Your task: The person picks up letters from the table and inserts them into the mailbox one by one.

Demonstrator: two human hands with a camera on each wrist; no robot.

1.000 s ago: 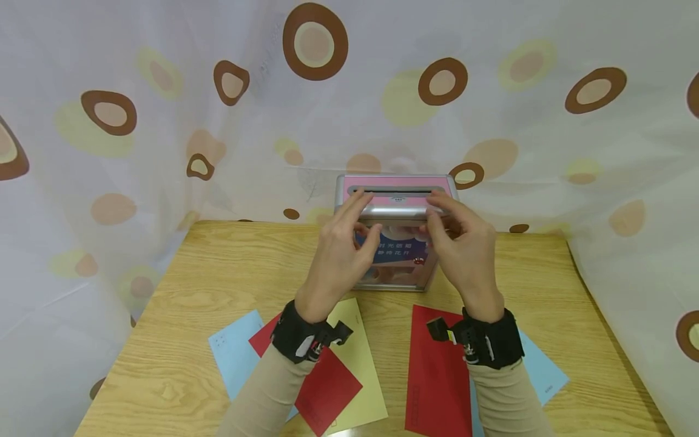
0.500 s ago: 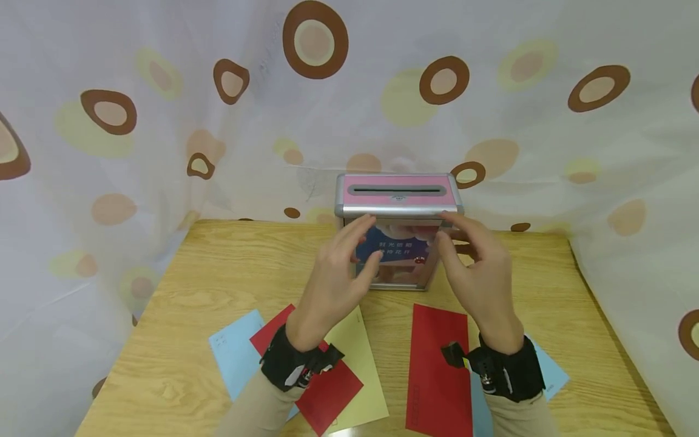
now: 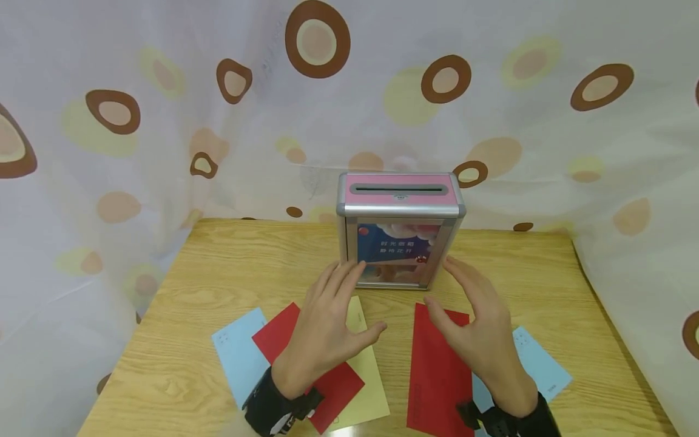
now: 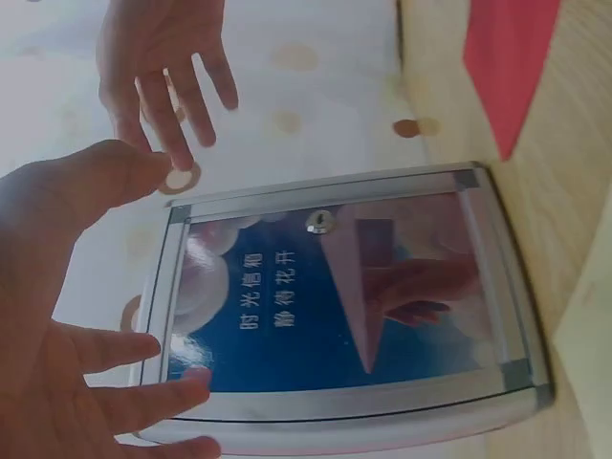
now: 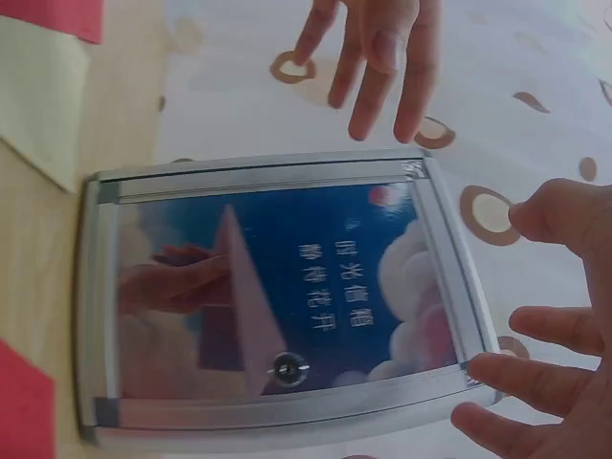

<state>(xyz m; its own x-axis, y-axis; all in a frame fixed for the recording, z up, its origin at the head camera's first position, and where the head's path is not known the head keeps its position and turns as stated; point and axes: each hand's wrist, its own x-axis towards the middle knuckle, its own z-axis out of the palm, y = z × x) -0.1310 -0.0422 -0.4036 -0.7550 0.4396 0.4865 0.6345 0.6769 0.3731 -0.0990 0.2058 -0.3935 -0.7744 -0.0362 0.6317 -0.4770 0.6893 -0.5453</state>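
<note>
The box stands upright on the tabletop, its pink top with the slot facing up and its printed front panel turned toward the person. The left hand hovers in front of the box's lower left side, back of the hand up, fingers extended toward the box and slightly spread, thumb stretched out sideways toward the other hand. It holds nothing. The right hand is raised in front of the box's lower right side, its fingers gently bent and reaching toward the box, thumb set apart from them; it too is free of any object. Both wrists angle inward, so the hands frame the near side of the box from either side.

In front of the box, to its left, a small red envelope lies across a yellow envelope and a light blue envelope. Before its right side lies a long red envelope, with a second blue envelope farther right, partly behind the right hand. A patterned cloth hangs behind the box.
</note>
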